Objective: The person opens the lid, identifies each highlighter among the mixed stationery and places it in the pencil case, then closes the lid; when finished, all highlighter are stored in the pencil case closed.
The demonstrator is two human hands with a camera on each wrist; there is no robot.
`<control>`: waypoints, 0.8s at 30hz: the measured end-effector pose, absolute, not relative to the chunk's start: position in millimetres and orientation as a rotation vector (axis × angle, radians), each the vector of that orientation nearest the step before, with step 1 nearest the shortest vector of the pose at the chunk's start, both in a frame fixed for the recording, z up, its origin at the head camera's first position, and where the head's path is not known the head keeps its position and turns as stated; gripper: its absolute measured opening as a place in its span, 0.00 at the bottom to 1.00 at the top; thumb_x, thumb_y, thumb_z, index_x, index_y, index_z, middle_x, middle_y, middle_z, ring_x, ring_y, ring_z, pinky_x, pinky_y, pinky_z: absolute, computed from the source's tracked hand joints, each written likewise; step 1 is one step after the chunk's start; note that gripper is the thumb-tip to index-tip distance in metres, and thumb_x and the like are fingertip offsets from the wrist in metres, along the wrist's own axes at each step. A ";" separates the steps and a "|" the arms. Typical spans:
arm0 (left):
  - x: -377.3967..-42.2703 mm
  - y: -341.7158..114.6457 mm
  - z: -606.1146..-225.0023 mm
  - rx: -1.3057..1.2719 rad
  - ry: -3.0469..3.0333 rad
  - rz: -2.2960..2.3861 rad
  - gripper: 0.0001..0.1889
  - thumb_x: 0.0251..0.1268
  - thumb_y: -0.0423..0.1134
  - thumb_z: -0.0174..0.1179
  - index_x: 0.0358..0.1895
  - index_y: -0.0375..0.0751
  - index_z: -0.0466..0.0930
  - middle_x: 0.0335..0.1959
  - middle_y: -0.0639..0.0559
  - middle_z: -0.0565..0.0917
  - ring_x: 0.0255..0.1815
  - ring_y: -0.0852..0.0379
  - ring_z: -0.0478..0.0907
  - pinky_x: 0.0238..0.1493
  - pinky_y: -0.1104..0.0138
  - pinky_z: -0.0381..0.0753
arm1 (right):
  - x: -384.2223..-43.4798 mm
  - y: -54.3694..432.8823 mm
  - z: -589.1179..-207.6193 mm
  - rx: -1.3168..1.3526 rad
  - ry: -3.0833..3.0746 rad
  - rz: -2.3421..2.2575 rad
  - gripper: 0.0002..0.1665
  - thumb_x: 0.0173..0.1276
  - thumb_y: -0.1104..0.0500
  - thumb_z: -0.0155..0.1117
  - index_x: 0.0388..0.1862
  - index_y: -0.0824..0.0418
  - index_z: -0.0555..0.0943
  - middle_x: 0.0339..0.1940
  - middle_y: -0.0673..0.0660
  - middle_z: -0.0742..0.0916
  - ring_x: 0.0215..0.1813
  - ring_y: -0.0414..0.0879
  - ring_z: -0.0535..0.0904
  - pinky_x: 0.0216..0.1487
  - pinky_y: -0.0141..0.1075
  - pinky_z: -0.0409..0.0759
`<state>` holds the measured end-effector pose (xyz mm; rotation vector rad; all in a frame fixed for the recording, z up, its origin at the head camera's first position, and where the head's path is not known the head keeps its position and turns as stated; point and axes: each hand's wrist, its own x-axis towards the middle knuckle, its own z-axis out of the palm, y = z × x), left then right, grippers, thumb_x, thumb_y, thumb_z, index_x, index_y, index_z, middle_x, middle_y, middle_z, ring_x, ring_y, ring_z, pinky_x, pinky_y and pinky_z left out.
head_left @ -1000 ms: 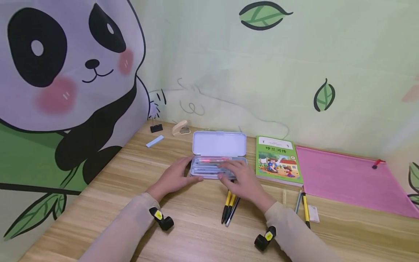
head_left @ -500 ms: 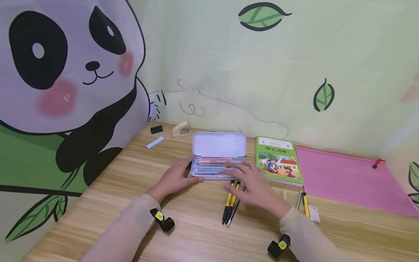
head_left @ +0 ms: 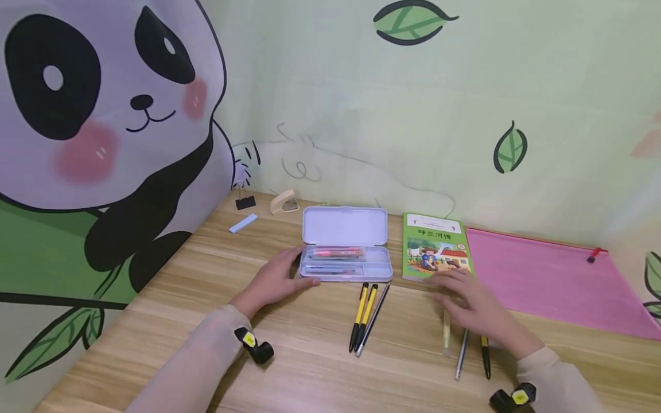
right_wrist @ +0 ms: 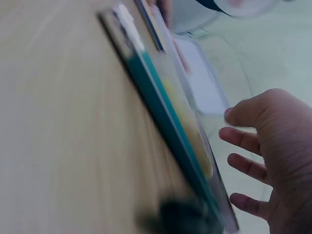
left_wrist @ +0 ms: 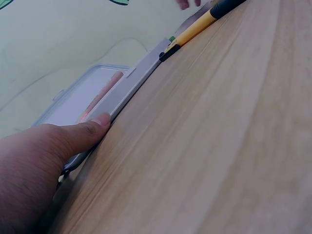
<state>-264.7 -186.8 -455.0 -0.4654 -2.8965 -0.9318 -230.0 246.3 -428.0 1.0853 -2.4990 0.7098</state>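
My left hand [head_left: 273, 281] grips the left end of an open, pale lilac pencil case [head_left: 378, 271]. Its thumb presses the case's front edge in the left wrist view; its other fingers are hidden there. Several pens [head_left: 335, 252] lie in the case's compartments. To the right, my right hand [head_left: 475, 304] hovers with fingers spread and nothing in them, overlapping the lower edge of a green book [head_left: 436, 241]. Below this hand lie a pale yellow stick [head_left: 446, 338], a pencil [head_left: 462, 358], teal in the right wrist view, and a yellow-black pen [head_left: 485, 358], partly covered by the hand.
Two yellow-black pens [head_left: 358, 318] and a slim dark pen [head_left: 373, 321] lie before the case. Behind it to the left are a cream stapler [head_left: 284, 202], a black binder clip [head_left: 245, 202] and a light blue strip [head_left: 243, 223]. A pink zip pouch [head_left: 558, 281] lies right.
My right hand has left the pencil case and moved right, over the pencil and the yellow-black pen, baring the case's right compartments. The left hand has stayed at the case.
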 end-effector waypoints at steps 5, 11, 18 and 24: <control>-265.7 -187.7 -454.2 -0.479 -2.878 -0.938 0.52 0.56 0.69 0.66 0.79 0.46 0.58 0.75 0.44 0.66 0.76 0.42 0.61 0.74 0.45 0.61 | -230.3 270.6 -438.8 1.055 -2.510 0.704 0.25 0.59 0.71 0.68 0.55 0.54 0.84 0.56 0.50 0.85 0.58 0.48 0.77 0.57 0.46 0.77; -266.1 -188.4 -454.0 -0.480 -2.889 -0.929 0.52 0.56 0.70 0.66 0.80 0.48 0.57 0.75 0.45 0.66 0.76 0.44 0.61 0.74 0.47 0.61 | -237.6 275.7 -449.8 1.161 -2.493 0.669 0.25 0.55 0.69 0.69 0.51 0.50 0.85 0.54 0.49 0.86 0.59 0.48 0.77 0.58 0.49 0.75; -264.4 -188.2 -452.4 -0.495 -2.879 -0.935 0.51 0.57 0.67 0.68 0.79 0.46 0.59 0.75 0.44 0.67 0.76 0.43 0.61 0.75 0.46 0.60 | -238.5 275.0 -452.9 1.208 -2.475 0.735 0.21 0.56 0.63 0.75 0.47 0.46 0.85 0.53 0.47 0.85 0.58 0.44 0.77 0.57 0.47 0.74; -263.6 -187.7 -453.3 -0.487 -2.888 -0.941 0.51 0.57 0.67 0.67 0.79 0.46 0.58 0.76 0.44 0.66 0.76 0.43 0.60 0.75 0.46 0.60 | -236.2 274.1 -454.2 1.192 -2.486 0.779 0.19 0.55 0.62 0.77 0.44 0.45 0.84 0.52 0.47 0.86 0.57 0.42 0.76 0.56 0.45 0.74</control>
